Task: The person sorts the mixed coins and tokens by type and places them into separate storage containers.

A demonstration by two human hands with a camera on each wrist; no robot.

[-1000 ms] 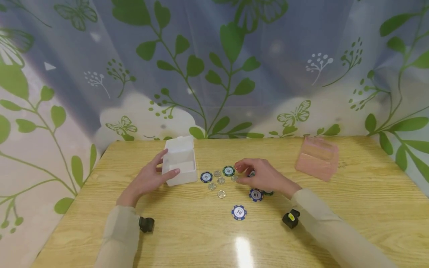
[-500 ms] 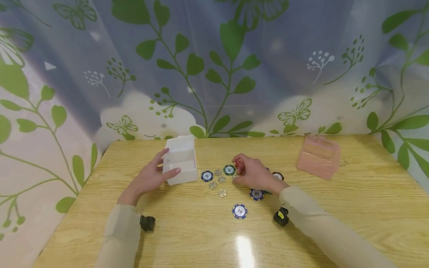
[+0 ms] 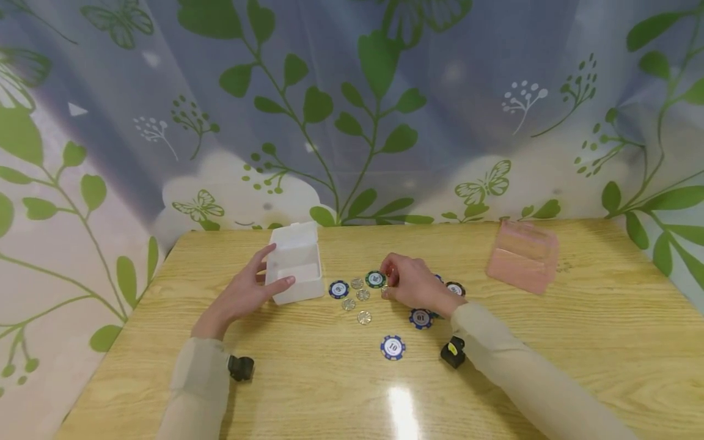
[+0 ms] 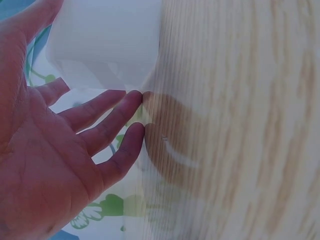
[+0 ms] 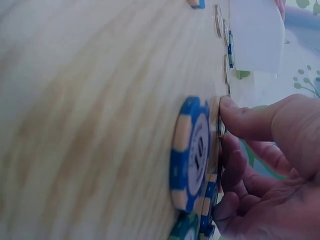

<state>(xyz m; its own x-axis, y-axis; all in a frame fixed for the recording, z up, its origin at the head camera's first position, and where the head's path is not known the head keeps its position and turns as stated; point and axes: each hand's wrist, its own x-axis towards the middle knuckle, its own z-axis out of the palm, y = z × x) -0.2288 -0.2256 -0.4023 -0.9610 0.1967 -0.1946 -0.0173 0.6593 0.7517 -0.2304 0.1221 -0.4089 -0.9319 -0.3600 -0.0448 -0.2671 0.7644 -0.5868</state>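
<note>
My left hand [image 3: 244,296] holds an open white box [image 3: 299,287] by its left side, thumb over the front rim. In the left wrist view, the other fingers spread under the box's outer wall. Near the table's middle, my right hand [image 3: 414,281] has its fingers curled down at a small gold-coloured coin [image 3: 385,291]. The right wrist view shows the thumb [image 5: 245,117] against this coin's edge, with the fingers bent opposite. Something small and red shows at the fingertips, mostly hidden. Beside them lies a green poker chip [image 3: 376,279].
A blue poker chip [image 3: 339,289] and several loose coins [image 3: 363,294] lie between box and right hand. More chips, one black [image 3: 455,289] and one blue [image 3: 421,318], lie partly under the right wrist. A separate blue chip [image 3: 393,348] lies nearer; a pink pouch [image 3: 524,260] sits right.
My right hand has shifted slightly left and its thumb and fingers have drawn closer together at the coin. The black chip has come into view behind the wrist. My left hand stays at the box.
</note>
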